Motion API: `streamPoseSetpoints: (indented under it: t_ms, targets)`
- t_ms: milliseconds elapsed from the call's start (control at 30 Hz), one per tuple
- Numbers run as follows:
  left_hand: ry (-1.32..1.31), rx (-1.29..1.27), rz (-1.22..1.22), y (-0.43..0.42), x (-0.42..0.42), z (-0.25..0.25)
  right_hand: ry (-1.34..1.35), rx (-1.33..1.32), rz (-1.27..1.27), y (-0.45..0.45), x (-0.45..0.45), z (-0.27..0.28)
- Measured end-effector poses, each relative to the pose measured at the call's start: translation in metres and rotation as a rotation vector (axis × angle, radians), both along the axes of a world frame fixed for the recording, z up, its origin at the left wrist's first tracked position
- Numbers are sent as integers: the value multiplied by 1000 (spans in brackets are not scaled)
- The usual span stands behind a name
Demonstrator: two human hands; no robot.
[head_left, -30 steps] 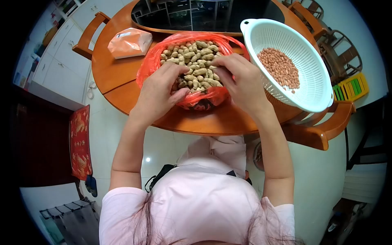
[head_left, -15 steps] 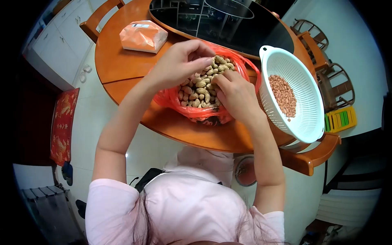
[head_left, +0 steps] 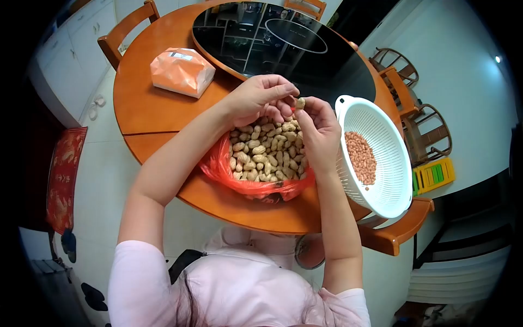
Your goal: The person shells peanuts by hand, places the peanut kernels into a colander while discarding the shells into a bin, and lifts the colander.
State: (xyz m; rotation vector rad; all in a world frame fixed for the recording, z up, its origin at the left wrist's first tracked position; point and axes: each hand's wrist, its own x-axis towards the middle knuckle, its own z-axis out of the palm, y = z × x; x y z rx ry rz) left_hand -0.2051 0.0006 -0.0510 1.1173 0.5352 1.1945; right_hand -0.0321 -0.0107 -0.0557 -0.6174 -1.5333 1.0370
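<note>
Head view: R hand (head_left: 322, 133) is up over the far R part of the bag, thumb & forefinger pinched on one tan unshelled peanut (head_left: 300, 103). L hand (head_left: 259, 101) is right beside it, palm partly turned in, fingers half curled w/ thumb laid over toward the fingertips; can't tell if anything's btwn them. Its fingertips are v. close to that peanut, contact unclear.

Below both hands, an open red plastic bag (head_left: 248, 188) sits at the near edge of the round orange-brown wooden table (head_left: 152, 109), full of tan peanuts in shell (head_left: 267, 155). To the R, just beside the R hand & wrist, a white plastic colander w/ slotted sides (head_left: 389, 163) has a heap of pinkish-brown shelled peanuts (head_left: 360, 155) in it, incl. a stray or two at the near end. Far L on the table: faceted orange-&-white pack (head_left: 182, 71). Behind the hands: glossy black round turntable (head_left: 245, 49).
</note>
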Motion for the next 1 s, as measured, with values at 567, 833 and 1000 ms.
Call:
streamPoseSetpoints:
  t_ms: [567, 833, 1000]
  targets:
    - [128, 74, 130, -14, 4, -6, -144, 125, -73, 12, 0, -10]
    - [9, -83, -31, -12, 5, -10, -312, 359, -202, 17, 1, -15]
    - [24, -83, 12, -13, 5, -6, -278, 384, -171, 18, -2, -15]
